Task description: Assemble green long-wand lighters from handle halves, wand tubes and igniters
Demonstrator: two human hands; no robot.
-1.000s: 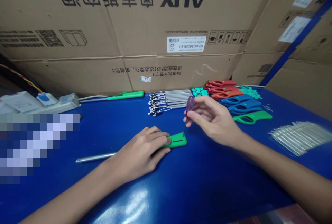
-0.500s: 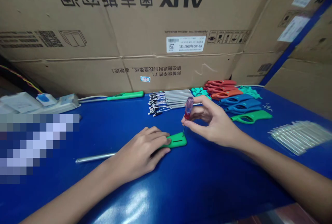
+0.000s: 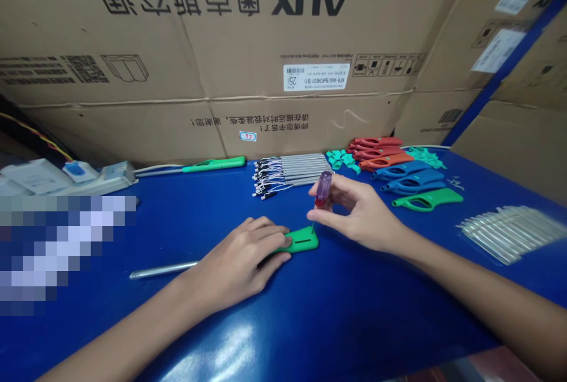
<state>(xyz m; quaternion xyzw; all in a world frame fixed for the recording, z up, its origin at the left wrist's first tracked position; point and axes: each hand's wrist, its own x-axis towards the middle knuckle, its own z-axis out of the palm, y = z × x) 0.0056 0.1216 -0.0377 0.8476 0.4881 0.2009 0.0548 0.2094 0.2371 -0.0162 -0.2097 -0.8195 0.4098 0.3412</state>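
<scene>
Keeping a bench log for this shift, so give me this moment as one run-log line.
left hand: on green plastic part | right hand: holding small screwdriver | tip: at part's edge

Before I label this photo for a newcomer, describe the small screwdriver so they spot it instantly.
On the blue workbench below the AUX carton, find the green plastic piece under the left hand. The right hand pinches the screwdriver just above it. Its dark purple-red handle and thin downward shaft set it apart.
</scene>
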